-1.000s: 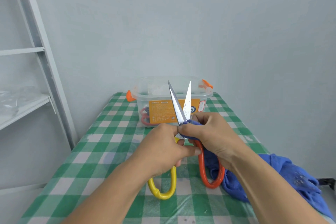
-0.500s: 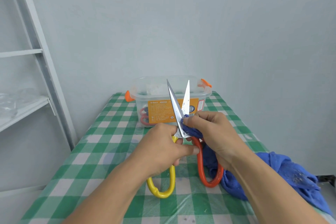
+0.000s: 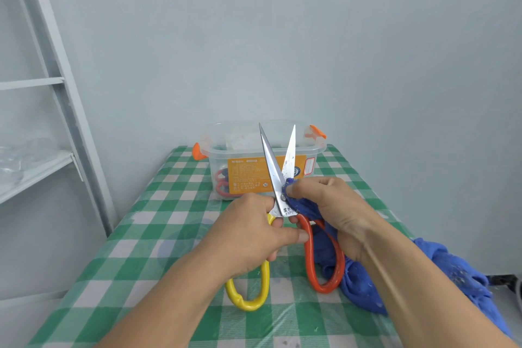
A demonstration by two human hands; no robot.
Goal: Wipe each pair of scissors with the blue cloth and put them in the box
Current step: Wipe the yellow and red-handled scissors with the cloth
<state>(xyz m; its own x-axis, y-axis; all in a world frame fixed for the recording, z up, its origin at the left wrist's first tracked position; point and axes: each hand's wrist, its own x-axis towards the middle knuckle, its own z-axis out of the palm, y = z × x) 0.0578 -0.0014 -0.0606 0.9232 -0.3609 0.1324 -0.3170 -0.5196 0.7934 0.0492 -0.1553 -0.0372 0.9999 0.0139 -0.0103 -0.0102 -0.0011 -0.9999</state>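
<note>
A large pair of scissors [image 3: 270, 167] stands upright over the table, blades parted, with one yellow handle loop and one orange loop. My left hand [image 3: 248, 237] grips it just below the pivot, at the top of the yellow loop. My right hand [image 3: 333, 206] pinches the blue cloth [image 3: 364, 282] against the base of the right blade, beside the pivot. The rest of the cloth trails down to the table's right edge. Behind the blades stands the clear plastic box [image 3: 217, 150] with orange clips and an orange label; red-handled scissors show through its wall.
The table carries a green and white checked cover [image 3: 141, 234] under clear film. A white metal shelf frame [image 3: 56, 99] stands to the left. A pale wall runs close behind and to the right of the table.
My right hand with the cloth has slid from the pivot up onto the base of the right blade. The scissors have stayed upright in my left hand.
</note>
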